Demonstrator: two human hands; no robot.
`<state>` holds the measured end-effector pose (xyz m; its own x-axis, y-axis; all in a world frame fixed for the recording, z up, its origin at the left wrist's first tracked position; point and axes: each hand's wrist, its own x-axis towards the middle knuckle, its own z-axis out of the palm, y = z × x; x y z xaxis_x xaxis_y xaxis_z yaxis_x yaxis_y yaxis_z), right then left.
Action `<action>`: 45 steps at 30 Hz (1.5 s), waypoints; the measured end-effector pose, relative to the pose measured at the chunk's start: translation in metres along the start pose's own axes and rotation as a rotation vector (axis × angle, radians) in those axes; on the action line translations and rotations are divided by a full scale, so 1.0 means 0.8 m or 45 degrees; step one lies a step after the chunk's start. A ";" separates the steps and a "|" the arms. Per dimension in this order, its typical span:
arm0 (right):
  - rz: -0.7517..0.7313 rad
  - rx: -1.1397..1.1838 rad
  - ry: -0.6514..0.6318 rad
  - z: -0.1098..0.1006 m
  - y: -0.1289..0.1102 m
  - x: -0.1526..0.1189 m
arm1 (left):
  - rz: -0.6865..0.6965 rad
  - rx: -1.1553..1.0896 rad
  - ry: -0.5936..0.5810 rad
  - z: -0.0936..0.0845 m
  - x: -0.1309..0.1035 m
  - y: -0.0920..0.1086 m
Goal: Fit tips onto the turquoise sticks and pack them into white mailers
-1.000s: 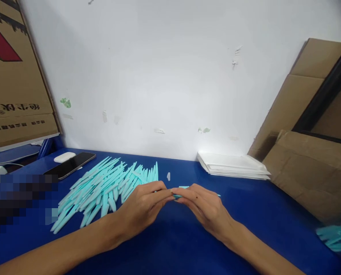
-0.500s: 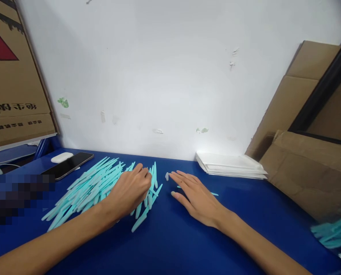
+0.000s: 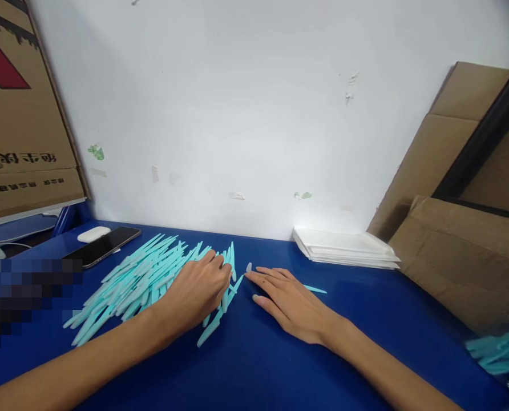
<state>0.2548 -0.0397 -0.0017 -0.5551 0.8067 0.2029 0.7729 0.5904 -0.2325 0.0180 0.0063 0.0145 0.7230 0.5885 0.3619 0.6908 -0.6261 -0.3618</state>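
A heap of slim turquoise plastic sticks, shaped like eyebrow razors (image 3: 147, 279), spreads over the left half of the blue table. My left hand (image 3: 205, 285) is closed above the heap's right side, fingers curled down; what they grip, if anything, is hidden. My right hand (image 3: 284, 297) lies open and palm down, fingers stretched toward the left. Just beyond its index fingertip is a small translucent piece (image 3: 249, 267), like a tiny cap. One turquoise stick (image 3: 315, 289) pokes out behind the right hand, partly covered by it.
A phone (image 3: 102, 246) and a white case (image 3: 94, 234) lie at the back left. White flat sheets or bags (image 3: 344, 248) are stacked against the wall. Cardboard (image 3: 438, 262) stands at the right, with more turquoise sticks (image 3: 500, 349) by the edge. A printed carton (image 3: 27, 114) is at left.
My right hand has slid a little left and toward me, uncovering more of the stick behind it. My left hand has shifted slightly right and nearer, still closed.
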 end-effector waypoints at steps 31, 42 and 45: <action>-0.005 -0.131 0.133 -0.016 0.031 -0.013 | 0.289 -0.212 -0.147 -0.003 -0.005 0.003; -0.031 -0.135 0.138 -0.015 0.031 -0.012 | 0.482 -0.159 0.204 -0.007 -0.006 0.007; -0.033 -0.129 0.138 -0.015 0.032 -0.013 | 0.329 -0.580 0.636 -0.018 -0.006 0.006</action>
<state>0.2837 -0.0333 0.0019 -0.5430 0.7802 0.3105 0.7888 0.6007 -0.1300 0.0175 -0.0069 0.0233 0.6946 0.1572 0.7020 0.3457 -0.9287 -0.1342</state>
